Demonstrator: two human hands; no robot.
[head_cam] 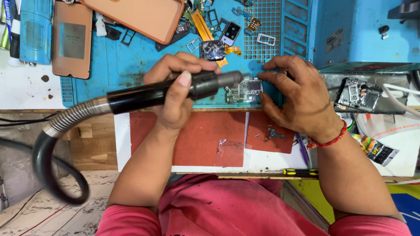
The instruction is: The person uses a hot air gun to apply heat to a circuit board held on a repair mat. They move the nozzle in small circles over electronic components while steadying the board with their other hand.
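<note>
We see a blue work mat (131, 65) that covers the far part of the table, with a red pad (192, 140) lying nearer to the person, at the table edge. On the far left of the mat lies a brown phone back cover (72, 39), and beside it, further to the right, an orange phone case (140, 15). At the far right stands a blue machine (363, 30), and just near it, on the right, lies an opened phone frame (361, 96).

A thick black hose (48, 161) with a metal spring sleeve comes from the near left and ends in a black hot air handle (170, 91). The left hand (177, 94) is closed around this handle and grips it, with the thumb on top. The grey nozzle (227, 79) of the handle points to the right and ends just above the left part of a small circuit board (244, 90).

This circuit board lies on the near edge of the blue mat, in the middle of the scene, between the two hands. The right hand (297, 94) rests at the right side of the board, its fingers bent, and the fingertips (267, 76) touch the board's right edge and hold it in place. On this wrist we see a red thread bracelet (330, 140).

Small phone parts are spread over the far part of the mat, among them a camera module (230, 32) and an orange flat cable (202, 24). A screwdriver with yellow and black handle (299, 172) lies at the near edge of the table.
</note>
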